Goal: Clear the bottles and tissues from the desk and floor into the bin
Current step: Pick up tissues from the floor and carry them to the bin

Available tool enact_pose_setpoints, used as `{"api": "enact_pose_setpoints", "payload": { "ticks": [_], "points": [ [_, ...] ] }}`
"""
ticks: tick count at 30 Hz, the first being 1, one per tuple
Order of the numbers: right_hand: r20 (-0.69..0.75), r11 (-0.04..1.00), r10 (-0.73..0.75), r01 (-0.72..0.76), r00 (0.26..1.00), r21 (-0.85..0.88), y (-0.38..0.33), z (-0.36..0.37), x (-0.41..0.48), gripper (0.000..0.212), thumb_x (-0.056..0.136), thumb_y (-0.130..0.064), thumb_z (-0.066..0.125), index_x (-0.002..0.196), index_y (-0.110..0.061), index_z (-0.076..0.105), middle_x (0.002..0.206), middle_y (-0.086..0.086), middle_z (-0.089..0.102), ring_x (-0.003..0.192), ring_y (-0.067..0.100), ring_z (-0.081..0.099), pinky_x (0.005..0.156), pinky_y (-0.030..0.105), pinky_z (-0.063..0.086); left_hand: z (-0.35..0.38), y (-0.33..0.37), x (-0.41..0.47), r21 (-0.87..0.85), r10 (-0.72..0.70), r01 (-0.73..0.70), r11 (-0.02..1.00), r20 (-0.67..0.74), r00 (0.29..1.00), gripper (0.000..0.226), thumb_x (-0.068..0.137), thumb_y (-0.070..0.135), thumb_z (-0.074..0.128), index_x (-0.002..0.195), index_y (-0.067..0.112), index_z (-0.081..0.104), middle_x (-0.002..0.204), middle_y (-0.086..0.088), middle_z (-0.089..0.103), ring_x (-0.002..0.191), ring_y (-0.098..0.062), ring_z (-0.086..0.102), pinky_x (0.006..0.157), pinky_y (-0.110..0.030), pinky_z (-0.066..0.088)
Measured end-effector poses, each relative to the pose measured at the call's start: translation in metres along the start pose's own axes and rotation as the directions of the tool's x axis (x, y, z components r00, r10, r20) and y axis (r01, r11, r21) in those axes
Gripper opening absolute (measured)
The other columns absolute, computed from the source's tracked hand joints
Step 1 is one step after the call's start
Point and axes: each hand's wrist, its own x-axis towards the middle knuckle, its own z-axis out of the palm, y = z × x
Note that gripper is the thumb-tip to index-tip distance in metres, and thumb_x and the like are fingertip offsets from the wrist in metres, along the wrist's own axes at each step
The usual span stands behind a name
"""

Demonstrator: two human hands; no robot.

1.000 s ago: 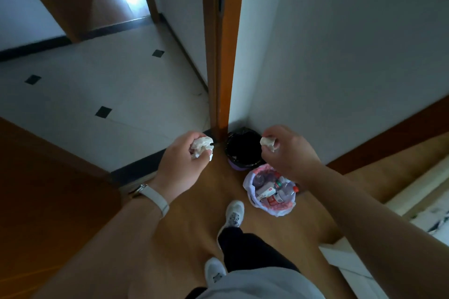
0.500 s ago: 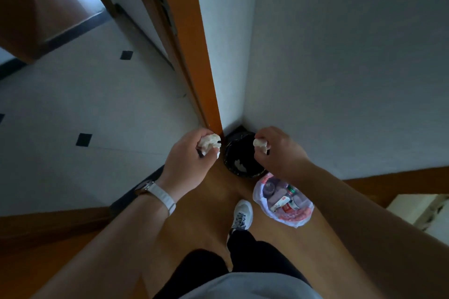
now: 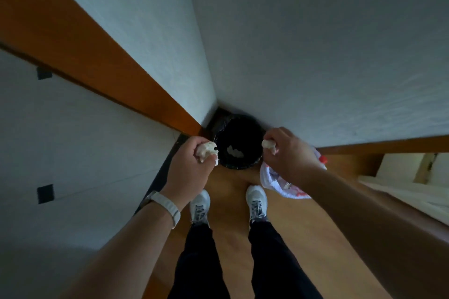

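left hand [image 3: 192, 165] clenching crumpled tissue [image 3: 206, 149], right hand [image 3: 288, 153] pinching smaller wad [image 3: 268, 143], both over black-lined bin [image 3: 239, 142] (room corner)

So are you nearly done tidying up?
Partly. One tissue lies in the bin. The left hand grips a crumpled tissue and the right hand pinches a smaller tissue, both by its rim, not yet dropped. A white bag holding a red-capped bottle sits on the floor beside the bin. The desk is out of view.
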Motion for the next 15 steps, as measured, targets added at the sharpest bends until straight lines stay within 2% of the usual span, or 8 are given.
{"api": "enact_pose_setpoints", "payload": {
  "ticks": [6, 10, 15],
  "points": [
    [-0.018, 0.995, 0.096, -0.096, 0.995, 0.036, 0.040, 0.103, 0.049, 0.024, 0.086, -0.020, 0.062, 0.110, -0.020, 0.059, 0.108, -0.001, 0.059, 0.088, 0.016, 0.054, 0.068, 0.026, 0.038, 0.045, -0.093, 0.080, 0.058, -0.030, 0.025, 0.998, 0.098, 0.995, 0.024, 0.087, 0.019, 0.071, 0.104, 0.023, 0.054, 0.091, 0.012, 0.060, 0.076, 0.001, 0.059, 0.057, -0.011, 0.046],
    [-0.051, 0.991, 0.134, -0.133, 0.990, 0.032, 0.091, 0.180, 0.085, 0.023, 0.086, -0.020, 0.061, 0.109, -0.019, 0.059, 0.106, -0.002, 0.058, 0.086, 0.012, 0.048, 0.068, 0.026, 0.036, 0.098, -0.165, 0.132, 0.093, -0.028, 0.012, 0.996, 0.175, 0.984, 0.025, 0.088, 0.020, 0.070, 0.105, 0.025, 0.053, 0.093, 0.015, 0.059, 0.081, -0.001, 0.059, 0.062, -0.014, 0.045],
    [0.042, 0.984, 0.178, -0.177, 0.983, -0.037, 0.158, 0.267, 0.113, 0.024, 0.088, -0.023, 0.059, 0.111, -0.022, 0.056, 0.110, -0.003, 0.056, 0.090, 0.018, 0.055, 0.065, 0.029, 0.041, 0.163, -0.242, 0.174, 0.133, -0.021, -0.012, 0.991, 0.242, 0.970, 0.024, 0.088, 0.021, 0.070, 0.107, 0.026, 0.057, 0.096, 0.012, 0.061, 0.085, 0.000, 0.059, 0.063, -0.010, 0.043]
  ]
}}
